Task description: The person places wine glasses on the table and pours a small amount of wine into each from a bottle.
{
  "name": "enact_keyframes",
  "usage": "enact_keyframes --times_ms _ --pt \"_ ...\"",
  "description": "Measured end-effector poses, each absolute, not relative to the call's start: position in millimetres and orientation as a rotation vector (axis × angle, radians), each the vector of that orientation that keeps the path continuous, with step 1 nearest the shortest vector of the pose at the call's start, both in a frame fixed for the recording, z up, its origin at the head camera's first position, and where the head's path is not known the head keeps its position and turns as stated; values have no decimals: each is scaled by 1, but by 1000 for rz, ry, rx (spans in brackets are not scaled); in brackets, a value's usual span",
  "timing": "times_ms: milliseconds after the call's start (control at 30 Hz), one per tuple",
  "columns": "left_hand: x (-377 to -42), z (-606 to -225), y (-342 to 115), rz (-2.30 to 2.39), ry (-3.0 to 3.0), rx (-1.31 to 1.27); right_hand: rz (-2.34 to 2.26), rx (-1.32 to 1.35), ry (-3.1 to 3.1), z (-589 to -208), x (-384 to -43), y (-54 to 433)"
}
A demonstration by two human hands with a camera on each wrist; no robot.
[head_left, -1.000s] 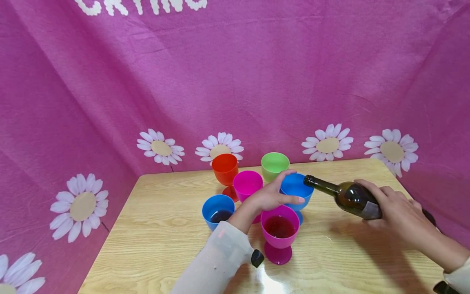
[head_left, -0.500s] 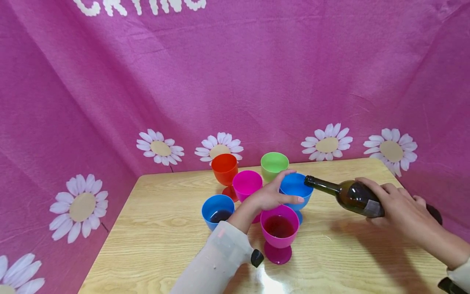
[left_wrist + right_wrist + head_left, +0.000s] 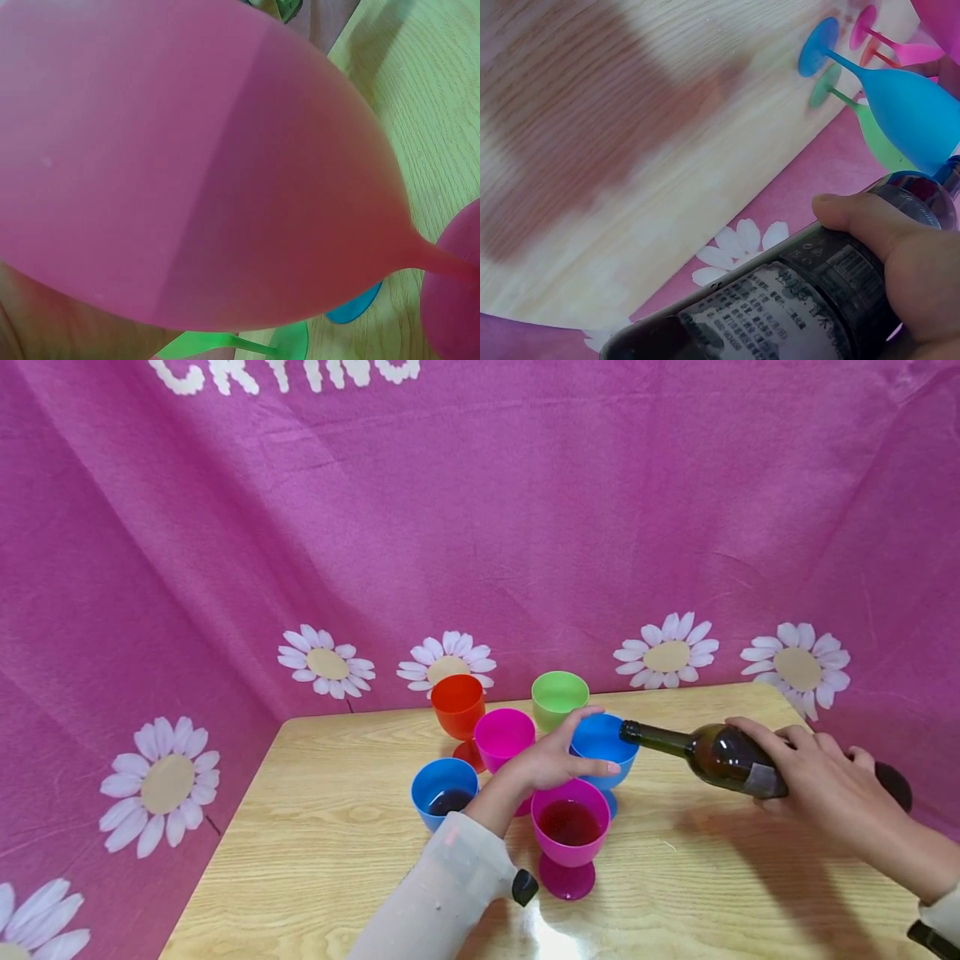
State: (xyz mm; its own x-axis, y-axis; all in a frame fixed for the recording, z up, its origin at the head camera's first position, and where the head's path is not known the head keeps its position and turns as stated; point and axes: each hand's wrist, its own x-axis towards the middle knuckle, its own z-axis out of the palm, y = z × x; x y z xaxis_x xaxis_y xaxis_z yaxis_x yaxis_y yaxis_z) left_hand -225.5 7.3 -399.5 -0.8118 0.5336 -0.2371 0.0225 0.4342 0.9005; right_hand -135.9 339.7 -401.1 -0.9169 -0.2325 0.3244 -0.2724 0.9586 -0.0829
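Observation:
In the head view my left hand (image 3: 551, 764) holds the bowl of a blue goblet (image 3: 606, 737), thumb on the near side and fingers on the far side. My right hand (image 3: 832, 789) grips a dark green glass wine bottle (image 3: 716, 756) round its body. The bottle is tipped on its side, its mouth right at the blue goblet's rim. In the right wrist view the bottle's printed label (image 3: 769, 315) shows, and the blue goblet (image 3: 904, 105) stands beyond. Close in front of the left wrist is a pink goblet (image 3: 572, 856) with red liquid inside.
Behind the left hand stand a magenta goblet (image 3: 504, 737), an orange-red goblet (image 3: 456, 708) and a light green goblet (image 3: 558, 697). Left of the wrist is another blue goblet (image 3: 431, 789) with dark liquid. A pink cloth with daisies (image 3: 480, 527) hangs behind the wooden table (image 3: 322, 860).
The bottle's base end has shifted slightly right and up with my right hand, while its mouth stays at the blue goblet's rim. My left hand keeps its place.

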Motion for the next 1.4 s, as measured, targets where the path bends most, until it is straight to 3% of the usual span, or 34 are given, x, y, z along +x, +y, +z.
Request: enact_keyframes --times_ms 1400 --pt "-225 -398 8 1366 2199 471 -24 413 -2782 -372 -137 339"
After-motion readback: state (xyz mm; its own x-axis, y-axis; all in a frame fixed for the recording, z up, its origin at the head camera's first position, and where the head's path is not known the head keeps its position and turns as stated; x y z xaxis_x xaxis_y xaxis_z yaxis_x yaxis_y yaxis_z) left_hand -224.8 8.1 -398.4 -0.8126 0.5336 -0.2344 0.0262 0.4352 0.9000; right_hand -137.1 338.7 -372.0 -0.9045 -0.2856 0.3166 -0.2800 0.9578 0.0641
